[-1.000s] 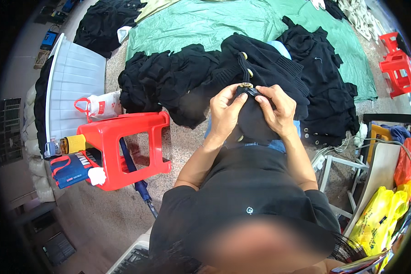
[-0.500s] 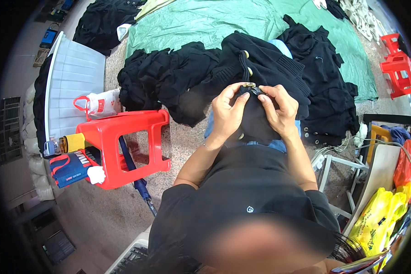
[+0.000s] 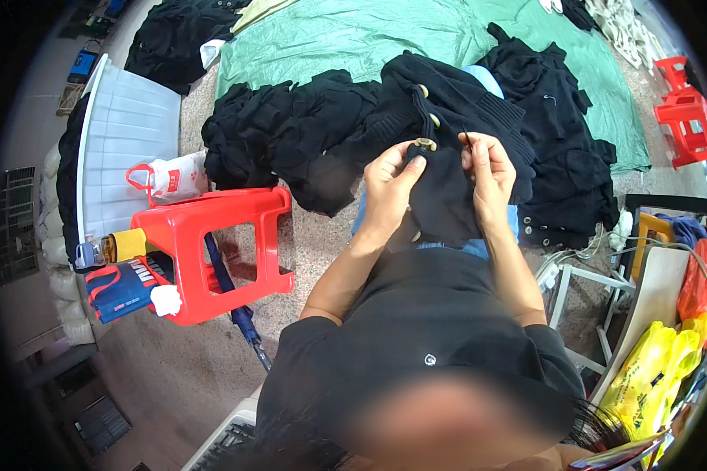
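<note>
A black knitted cardigan (image 3: pixel 448 94) with pale round buttons lies across my lap. My left hand (image 3: pixel 391 188) is closed in a pinch on its button edge, thumb just under a yellowish button (image 3: pixel 426 144). To the right of that button, a little apart from it, my right hand (image 3: pixel 492 177) pinches a thin dark needle-like tool (image 3: pixel 466 136) whose tip points up. Too little of the tool shows to tell its exact kind. Any thread between the hands is too fine to make out.
Black garments (image 3: pixel 291 125) are heaped at left, with more black knitwear (image 3: pixel 562 157) at right, partly on a green sheet (image 3: pixel 353 39). A red stool (image 3: pixel 220 212) holding a bottle (image 3: pixel 122 246) stands left. A pale board (image 3: pixel 644 314) and yellow bag (image 3: pixel 652 377) are at right.
My right hand has moved away from the button to the right and turned upright, with the thin tool now showing. My left hand stays on the cardigan's edge.
</note>
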A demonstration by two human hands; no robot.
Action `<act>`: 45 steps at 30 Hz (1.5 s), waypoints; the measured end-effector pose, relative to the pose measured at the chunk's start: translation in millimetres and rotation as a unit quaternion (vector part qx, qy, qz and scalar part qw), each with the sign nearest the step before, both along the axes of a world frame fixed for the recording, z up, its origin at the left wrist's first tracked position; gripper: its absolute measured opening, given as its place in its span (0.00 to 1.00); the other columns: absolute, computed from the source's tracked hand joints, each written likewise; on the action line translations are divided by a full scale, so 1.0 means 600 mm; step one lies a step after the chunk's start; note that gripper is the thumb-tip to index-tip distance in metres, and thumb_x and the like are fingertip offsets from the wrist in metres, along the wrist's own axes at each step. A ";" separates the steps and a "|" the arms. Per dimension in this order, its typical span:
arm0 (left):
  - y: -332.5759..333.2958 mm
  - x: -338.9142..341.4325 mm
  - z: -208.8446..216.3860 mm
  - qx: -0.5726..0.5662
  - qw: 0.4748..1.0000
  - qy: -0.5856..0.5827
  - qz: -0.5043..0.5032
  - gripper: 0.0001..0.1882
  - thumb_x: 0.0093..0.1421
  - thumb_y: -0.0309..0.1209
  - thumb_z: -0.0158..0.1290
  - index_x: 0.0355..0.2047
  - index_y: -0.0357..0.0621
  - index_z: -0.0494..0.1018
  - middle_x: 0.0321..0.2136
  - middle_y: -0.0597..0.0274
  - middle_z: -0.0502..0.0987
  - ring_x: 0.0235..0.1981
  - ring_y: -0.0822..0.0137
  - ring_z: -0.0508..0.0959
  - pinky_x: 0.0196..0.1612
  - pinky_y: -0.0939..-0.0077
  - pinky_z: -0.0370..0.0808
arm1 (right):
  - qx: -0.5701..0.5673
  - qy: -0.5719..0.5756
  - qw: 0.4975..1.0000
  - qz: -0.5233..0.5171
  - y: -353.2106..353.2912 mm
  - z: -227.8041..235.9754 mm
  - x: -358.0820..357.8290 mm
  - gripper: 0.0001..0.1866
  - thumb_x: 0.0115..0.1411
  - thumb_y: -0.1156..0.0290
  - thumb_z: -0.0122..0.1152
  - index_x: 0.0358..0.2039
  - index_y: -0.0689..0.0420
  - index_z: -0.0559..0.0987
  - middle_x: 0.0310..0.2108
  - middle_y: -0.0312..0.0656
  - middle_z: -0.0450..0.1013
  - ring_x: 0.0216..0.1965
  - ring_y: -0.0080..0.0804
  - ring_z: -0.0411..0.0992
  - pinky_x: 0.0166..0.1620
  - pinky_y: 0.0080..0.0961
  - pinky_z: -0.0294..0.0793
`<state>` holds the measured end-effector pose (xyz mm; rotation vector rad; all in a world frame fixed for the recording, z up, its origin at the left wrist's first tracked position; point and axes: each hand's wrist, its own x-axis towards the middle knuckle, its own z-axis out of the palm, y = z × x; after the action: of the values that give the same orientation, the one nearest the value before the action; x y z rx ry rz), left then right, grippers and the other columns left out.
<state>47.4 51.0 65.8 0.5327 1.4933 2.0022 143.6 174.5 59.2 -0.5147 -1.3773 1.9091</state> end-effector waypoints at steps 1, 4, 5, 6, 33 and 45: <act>-0.002 -0.001 0.000 0.038 0.996 -0.081 -0.016 0.11 0.64 0.22 0.53 0.46 0.32 0.76 0.38 0.66 0.80 0.38 0.79 0.76 0.43 0.85 0.73 | 0.000 0.000 1.000 0.000 0.000 -0.002 0.000 0.10 0.68 0.69 0.55 0.44 0.61 0.79 0.33 0.31 0.74 0.30 0.13 0.65 0.35 0.12 0.65; -0.003 -0.003 -0.009 0.049 0.993 -0.104 -0.019 0.12 0.65 0.22 0.52 0.48 0.33 0.76 0.40 0.62 0.80 0.40 0.75 0.78 0.47 0.83 0.74 | 0.044 -0.014 0.999 -0.006 -0.004 -0.005 0.000 0.09 0.68 0.71 0.56 0.44 0.61 0.79 0.32 0.30 0.74 0.31 0.13 0.66 0.37 0.13 0.66; -0.003 -0.003 -0.010 0.053 0.992 -0.114 -0.014 0.12 0.65 0.22 0.52 0.48 0.33 0.76 0.40 0.61 0.80 0.40 0.75 0.78 0.47 0.82 0.74 | 0.138 -0.035 0.990 -0.014 -0.008 -0.002 0.004 0.08 0.65 0.73 0.59 0.42 0.62 0.80 0.32 0.32 0.75 0.31 0.15 0.68 0.35 0.14 0.67; -0.004 -0.003 -0.011 0.052 0.992 -0.114 -0.014 0.12 0.65 0.22 0.52 0.48 0.33 0.76 0.40 0.61 0.80 0.40 0.75 0.78 0.47 0.82 0.74 | 0.230 -0.055 0.971 -0.023 -0.010 0.001 0.006 0.07 0.63 0.76 0.62 0.40 0.63 0.80 0.31 0.34 0.76 0.30 0.17 0.71 0.34 0.15 0.69; 0.002 -0.013 -0.001 -0.083 0.974 0.209 0.018 0.11 0.61 0.20 0.56 0.44 0.33 0.75 0.38 0.59 0.81 0.39 0.73 0.79 0.45 0.79 0.74 | 0.151 -0.038 0.980 0.121 0.040 -0.002 -0.031 0.05 0.62 0.77 0.62 0.39 0.63 0.79 0.32 0.30 0.76 0.34 0.13 0.68 0.38 0.13 0.67; 0.009 0.007 -0.018 -0.049 0.981 0.158 0.099 0.09 0.61 0.22 0.55 0.42 0.33 0.75 0.36 0.60 0.81 0.39 0.74 0.78 0.45 0.79 0.74 | 0.288 -0.170 0.942 -0.003 0.007 0.017 0.011 0.07 0.61 0.70 0.64 0.35 0.61 0.80 0.24 0.38 0.76 0.24 0.20 0.72 0.29 0.18 0.70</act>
<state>51.6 56.4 54.9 0.7117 1.8918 2.0508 150.3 178.7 69.7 -0.5621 -2.0543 1.3452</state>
